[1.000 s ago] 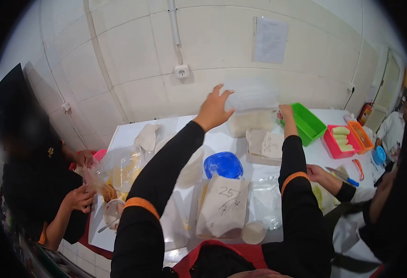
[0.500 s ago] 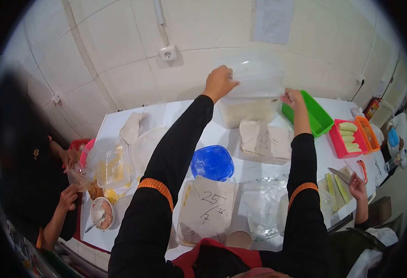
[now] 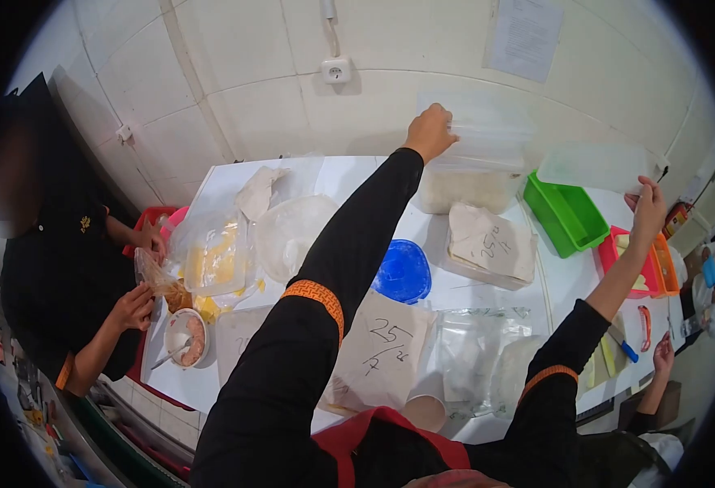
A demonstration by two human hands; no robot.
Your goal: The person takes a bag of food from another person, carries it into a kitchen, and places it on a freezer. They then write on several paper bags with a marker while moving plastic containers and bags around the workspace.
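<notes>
At the back of the table, my left hand (image 3: 432,132) grips the edge of a stack of clear plastic containers (image 3: 491,134). The stack sits above a larger tub with pale contents (image 3: 467,191). Out to the right, my right hand (image 3: 647,207) has its fingers closed on the edge of a translucent plastic container (image 3: 593,167), lifted above a green tray (image 3: 566,215). In front of the tub lies a box covered with a paper marked 25 (image 3: 491,244).
A blue lid (image 3: 402,271), a large paper-covered box (image 3: 382,350) and plastic bags (image 3: 483,358) lie nearer me. At left a person (image 3: 64,268) handles a bag beside a bowl (image 3: 186,337). At right are a pink tray (image 3: 618,264), a knife (image 3: 624,346) and another person's hand (image 3: 663,355).
My right hand has moved right, carrying a translucent container away from the stack and over the green tray. My left hand stays at the stack. The person at right has put the knife down.
</notes>
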